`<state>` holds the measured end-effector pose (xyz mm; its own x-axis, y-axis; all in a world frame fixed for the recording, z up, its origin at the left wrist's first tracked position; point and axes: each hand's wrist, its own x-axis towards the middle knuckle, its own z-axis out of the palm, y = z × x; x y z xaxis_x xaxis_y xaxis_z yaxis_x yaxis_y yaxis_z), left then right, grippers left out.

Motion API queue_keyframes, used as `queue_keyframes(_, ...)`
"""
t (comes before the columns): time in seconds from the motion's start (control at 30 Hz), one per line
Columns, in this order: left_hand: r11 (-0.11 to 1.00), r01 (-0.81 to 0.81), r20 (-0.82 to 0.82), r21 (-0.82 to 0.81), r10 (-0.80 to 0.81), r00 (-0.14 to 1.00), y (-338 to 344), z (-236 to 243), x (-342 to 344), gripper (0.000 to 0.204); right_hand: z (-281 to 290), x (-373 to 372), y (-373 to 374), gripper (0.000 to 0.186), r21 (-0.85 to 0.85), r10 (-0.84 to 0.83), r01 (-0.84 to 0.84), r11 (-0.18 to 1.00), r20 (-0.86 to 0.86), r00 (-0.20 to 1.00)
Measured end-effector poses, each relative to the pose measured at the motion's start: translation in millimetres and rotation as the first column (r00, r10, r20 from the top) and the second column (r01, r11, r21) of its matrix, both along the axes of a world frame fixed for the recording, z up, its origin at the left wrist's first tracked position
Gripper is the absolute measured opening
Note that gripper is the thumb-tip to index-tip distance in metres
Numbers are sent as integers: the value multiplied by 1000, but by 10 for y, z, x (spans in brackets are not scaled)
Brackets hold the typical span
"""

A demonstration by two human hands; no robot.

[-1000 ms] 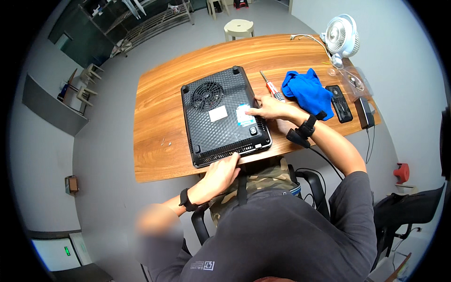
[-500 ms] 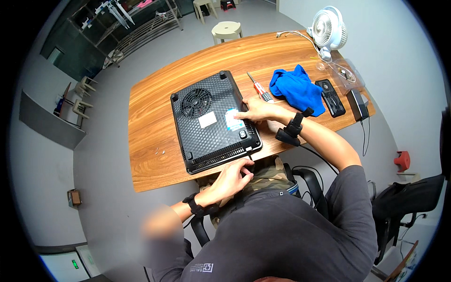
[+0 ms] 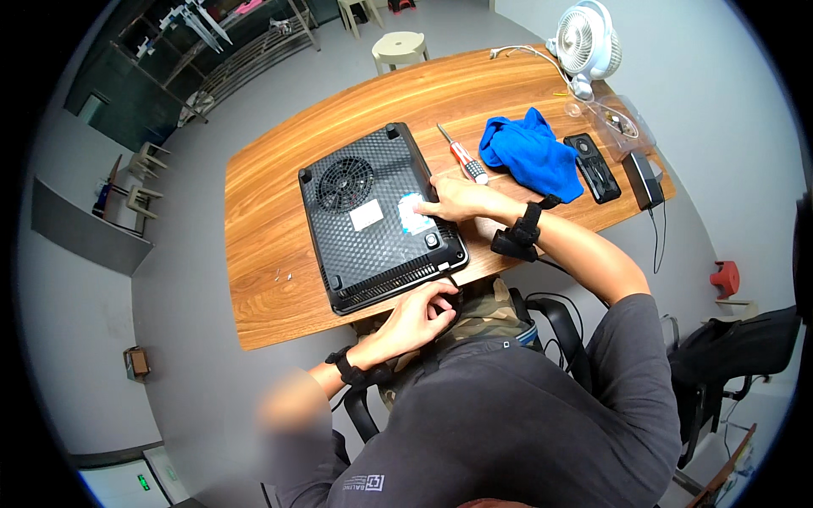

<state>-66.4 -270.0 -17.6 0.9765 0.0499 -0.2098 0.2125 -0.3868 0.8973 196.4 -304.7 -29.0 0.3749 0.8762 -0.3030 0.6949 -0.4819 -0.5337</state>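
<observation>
A black induction cooker point(image 3: 377, 262) lies upside down on the table, showing its round fan grille, rubber feet and two labels. My right hand point(image 3: 461, 200) grips its right side, thumb on the blue-and-white label point(image 3: 412, 217) and fingers down along the edge. Just off the near edge, my left hand point(image 3: 413, 320) is closed with curled fingers on a black cord point(image 3: 457, 296) by the cooker's near right corner; part of the cord is hidden by the hand. Beyond my right hand lies a red-and-white screwdriver point(image 3: 466, 158) with a dark grip.
A blue cloth point(image 3: 532, 157), a black tool case point(image 3: 593, 169), a black box-shaped adapter with a cable point(image 3: 643, 182), a clear plastic box point(image 3: 622, 123) and a white fan point(image 3: 584, 46) occupy the table's right side. Small pieces point(image 3: 284, 277) lie left of the cooker. A stool point(image 3: 400, 49) stands beyond.
The whole view has shifted slightly. Both hands keep their places at the cooker, with the left fingers a little more curled by the cord. Nothing else has visibly moved.
</observation>
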Motion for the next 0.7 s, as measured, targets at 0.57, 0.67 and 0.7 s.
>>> queue_keyframes(0.57, 998, -45, 91, 36, 42, 995, -72, -172, -108, 49, -161, -28, -57, 76, 199, 16, -35, 979, 101, 995)
queue_keyframes(0.67, 994, -55, 98, -98, 65, 993, -22, -263, -96, 46, -119, -32, -85, 82, 186, 18, -19, 982, 9, 1000)
queue_keyframes(0.7, 987, -59, 98, -148, 74, 992, -9, -302, -96, 45, -115, -38, -83, 81, 184, 14, -17, 983, 17, 1000)
